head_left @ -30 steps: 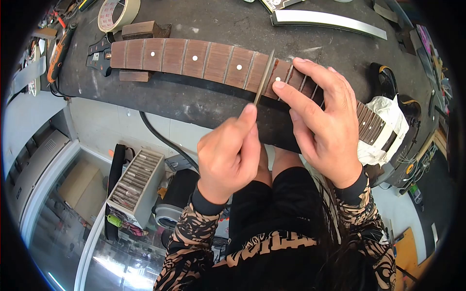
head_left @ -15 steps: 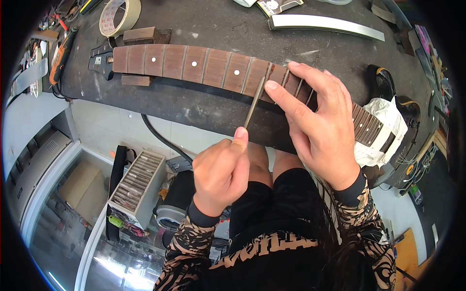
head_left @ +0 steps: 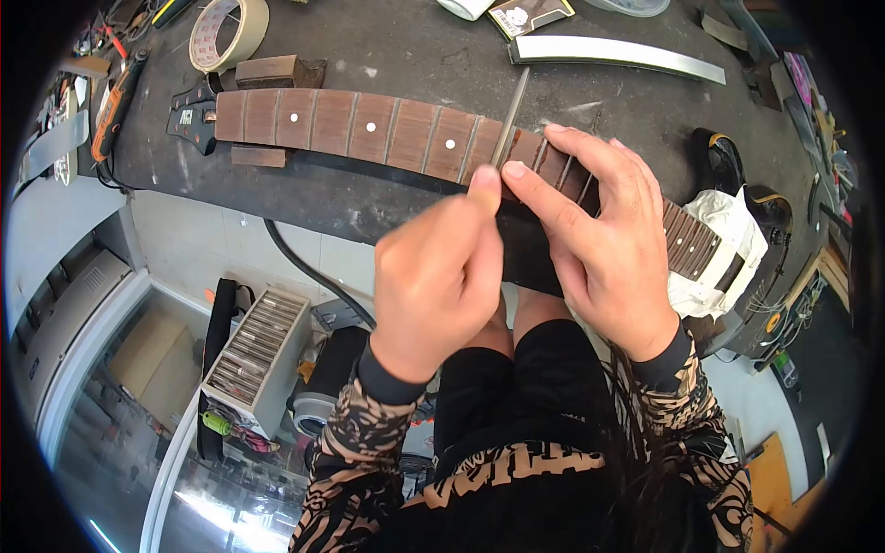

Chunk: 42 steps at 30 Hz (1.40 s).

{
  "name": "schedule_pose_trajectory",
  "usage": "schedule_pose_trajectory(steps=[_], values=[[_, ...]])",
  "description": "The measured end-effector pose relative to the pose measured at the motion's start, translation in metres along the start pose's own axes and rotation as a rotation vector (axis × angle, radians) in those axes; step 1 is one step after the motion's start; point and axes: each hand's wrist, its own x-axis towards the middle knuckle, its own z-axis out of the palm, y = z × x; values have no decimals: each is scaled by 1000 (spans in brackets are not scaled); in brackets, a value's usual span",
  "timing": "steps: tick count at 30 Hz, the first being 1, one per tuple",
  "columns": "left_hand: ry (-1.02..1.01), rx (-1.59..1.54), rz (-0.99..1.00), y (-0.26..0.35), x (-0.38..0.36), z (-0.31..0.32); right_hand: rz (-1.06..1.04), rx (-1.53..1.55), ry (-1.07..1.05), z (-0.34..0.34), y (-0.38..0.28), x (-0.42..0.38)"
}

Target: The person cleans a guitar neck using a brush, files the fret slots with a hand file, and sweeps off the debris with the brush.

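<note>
Pushed forward since half a second ago, the file (head_left: 510,118) now reaches across the guitar neck (head_left: 387,129) and pokes out past its far edge, where before its tip stopped on the wood. The left hand (head_left: 438,276) has travelled up with it, so that its thumb sits right at the near edge of the neck. Its fingers are curled tight together, clamped on the near end of the file. The right hand (head_left: 599,230) lies flat on the neck just right of the file, fingers spread apart, the forefinger pressing beside the blade — it grips nothing, only steadies.

The file lies crosswise on the neck near its middle, along a fret, on the dark worktop (head_left: 415,46). It looks thin, stiff and light, likely steel, so it should not bend, but a narrow blade can skate sideways off a fret; a firm pinch at the near end, as here, seems the right hold. The neck is long and rigid, propped on wooden blocks (head_left: 277,69) at its left end. A tape roll (head_left: 226,29) lies far left
</note>
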Motion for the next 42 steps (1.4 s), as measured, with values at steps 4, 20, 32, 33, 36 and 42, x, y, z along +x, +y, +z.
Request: schedule_pose_trajectory(steps=[4,20,32,33,36,42], values=[[-30,25,-1,3,-25,-15,-9,7,1,1,0,1],[-40,32,-20,5,-8,-11,13,-18,4,0,-2,1],[-3,-43,0,-6,-5,-2,-9,-14,41,3,-1,1],[19,-40,21,-8,-3,1,-10,-12,36,3,-1,1],[3,-8,31,-6,-39,-12,1,-3,23,1,-2,1],[25,-30,67,-14,-14,2,-6,-7,39,3,-2,0]])
